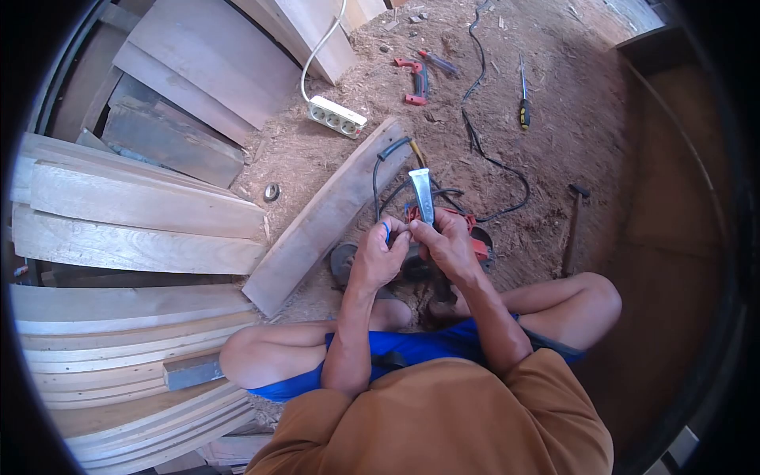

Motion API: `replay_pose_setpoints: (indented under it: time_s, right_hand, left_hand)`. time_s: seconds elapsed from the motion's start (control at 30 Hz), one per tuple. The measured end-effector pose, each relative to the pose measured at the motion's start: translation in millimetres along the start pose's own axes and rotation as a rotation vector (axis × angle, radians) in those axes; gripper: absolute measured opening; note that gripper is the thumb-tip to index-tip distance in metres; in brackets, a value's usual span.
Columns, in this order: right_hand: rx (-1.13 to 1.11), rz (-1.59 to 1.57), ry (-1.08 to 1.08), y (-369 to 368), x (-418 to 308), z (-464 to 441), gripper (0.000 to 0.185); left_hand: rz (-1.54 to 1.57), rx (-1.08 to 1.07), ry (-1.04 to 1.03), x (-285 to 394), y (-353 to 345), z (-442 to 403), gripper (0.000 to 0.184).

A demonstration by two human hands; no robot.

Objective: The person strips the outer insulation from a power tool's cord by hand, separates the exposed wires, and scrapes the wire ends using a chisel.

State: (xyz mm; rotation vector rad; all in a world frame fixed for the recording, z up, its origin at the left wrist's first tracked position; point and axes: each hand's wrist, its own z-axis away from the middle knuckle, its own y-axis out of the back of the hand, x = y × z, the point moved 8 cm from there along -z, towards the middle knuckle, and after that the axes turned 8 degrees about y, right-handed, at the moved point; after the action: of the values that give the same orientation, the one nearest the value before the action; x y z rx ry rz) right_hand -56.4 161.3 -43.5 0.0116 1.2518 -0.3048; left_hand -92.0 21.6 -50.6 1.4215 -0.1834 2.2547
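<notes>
My left hand (380, 252) is closed, pinching a thin blue wire (387, 230) between thumb and fingers. Close against it, my right hand (449, 244) grips a silver metal tool that looks like a utility knife (422, 192), its wide end pointing away from me. The narrow end is hidden by my fingers, which meet the left fingertips. Below both hands a red and black power tool (480, 247) lies between my legs, partly covered by them. A dark cable (375, 186) with a yellow section loops just beyond the hands.
A loose plank (324, 214) lies left of my hands, near a white power strip (337, 116) and a tape roll (271, 191). Stacked boards (142, 214) fill the left. Farther out are a red-black pistol-shaped tool (417, 81), a screwdriver (524, 103) and a hammer (575, 222).
</notes>
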Motion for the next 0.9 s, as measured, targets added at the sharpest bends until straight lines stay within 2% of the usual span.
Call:
replay_pose_setpoints:
  time_s: [0.13, 0.53, 0.63, 0.7, 0.73, 0.83, 0.9]
  right_hand:
    - [0.018, -0.118, -0.062, 3.9, 21.1, -3.5, 0.011]
    - [-0.057, -0.434, -0.225, -3.4, 30.6, -2.1, 0.015]
    - [-0.054, -0.344, -0.191, -3.9, 28.4, -1.8, 0.017]
    - [-0.091, -0.119, -0.076, 0.5, 18.3, 1.2, 0.022]
    - [-0.110, -0.006, -0.017, 0.1, 10.9, 4.2, 0.026]
    - [-0.113, 0.076, 0.068, -8.1, -11.9, 23.0, 0.049]
    - [-0.211, 0.054, 0.036, -19.9, -12.7, 30.5, 0.057]
  left_hand:
    - [-0.053, -0.017, 0.037, 5.0, 1.1, 3.8, 0.011]
    - [0.678, -0.266, 0.110, -0.3, -17.9, 4.9, 0.007]
    - [0.592, -0.175, 0.093, -2.5, -12.8, 3.2, 0.007]
    - [0.577, -0.068, 0.063, -26.3, -2.7, -8.1, 0.008]
    - [0.570, -0.012, 0.048, -31.4, 2.8, -11.8, 0.009]
    - [0.638, 0.081, 0.023, -38.0, 12.2, -15.0, 0.009]
    - [0.630, 0.123, 0.024, -38.9, 16.2, -14.6, 0.009]
